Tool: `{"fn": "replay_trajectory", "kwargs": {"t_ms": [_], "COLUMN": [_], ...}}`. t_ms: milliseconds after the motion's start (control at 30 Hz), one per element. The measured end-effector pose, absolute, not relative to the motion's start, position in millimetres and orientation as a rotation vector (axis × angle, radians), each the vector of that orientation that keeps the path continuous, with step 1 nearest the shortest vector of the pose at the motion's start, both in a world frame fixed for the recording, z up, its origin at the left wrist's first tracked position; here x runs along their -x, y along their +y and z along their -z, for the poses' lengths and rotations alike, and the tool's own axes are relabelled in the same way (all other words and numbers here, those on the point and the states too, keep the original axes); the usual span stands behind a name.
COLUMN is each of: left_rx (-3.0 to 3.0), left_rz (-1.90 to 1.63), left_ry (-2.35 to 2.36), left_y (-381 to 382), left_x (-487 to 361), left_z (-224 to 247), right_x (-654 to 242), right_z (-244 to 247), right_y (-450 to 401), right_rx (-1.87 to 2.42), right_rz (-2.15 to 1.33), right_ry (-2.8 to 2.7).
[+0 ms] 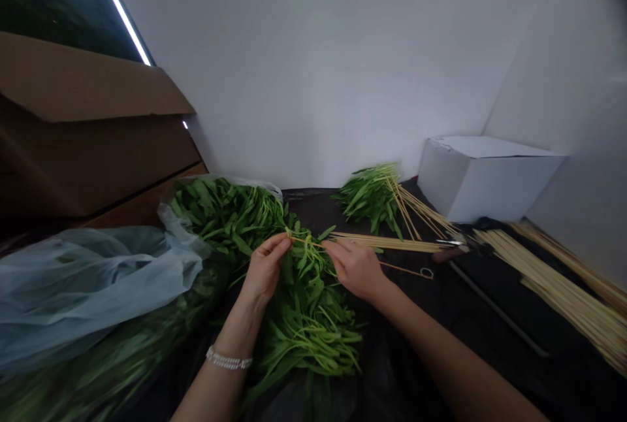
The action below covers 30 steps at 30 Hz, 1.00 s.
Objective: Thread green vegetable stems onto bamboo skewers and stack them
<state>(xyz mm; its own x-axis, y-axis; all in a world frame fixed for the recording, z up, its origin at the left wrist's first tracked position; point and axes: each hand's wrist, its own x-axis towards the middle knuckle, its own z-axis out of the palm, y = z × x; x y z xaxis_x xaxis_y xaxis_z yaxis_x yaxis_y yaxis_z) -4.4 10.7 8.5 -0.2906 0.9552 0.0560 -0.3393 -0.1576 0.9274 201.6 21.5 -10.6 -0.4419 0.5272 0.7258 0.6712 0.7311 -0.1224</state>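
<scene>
Loose greens [313, 337]: landmark heap, nearest the wearer. Second bunch of greens [369, 193]: beyond the heap, rightward. Stick bundle [392, 242]: right of the heap's far end. Right hand [356, 268]: over the heap's far right edge, fingers pinching, apparently on a thin stick [298, 240]. Left hand [267, 265]: at the heap's far left, fingertips pinching the stick's other end. Thin stick: across the heap's far part, stems at its middle. Handling advice: pinch lightly, keep stick straight, avoid crushing stems.
</scene>
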Motion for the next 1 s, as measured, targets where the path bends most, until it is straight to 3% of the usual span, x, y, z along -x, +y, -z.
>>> {"fn": "replay_trajectory", "kwargs": {"t_ms": [1000], "left_rx": [-0.88], "left_rz": [-1.664], "left_ry": [1.112], "left_y": [12.8], "left_x": [5.3], "left_z": [-4.5], "right_x": [-200.8], "right_z": [7.7], "right_y": [17.5], "right_rx": [0.968], "right_rz": [0.317], "right_ry": [-2.173]}}
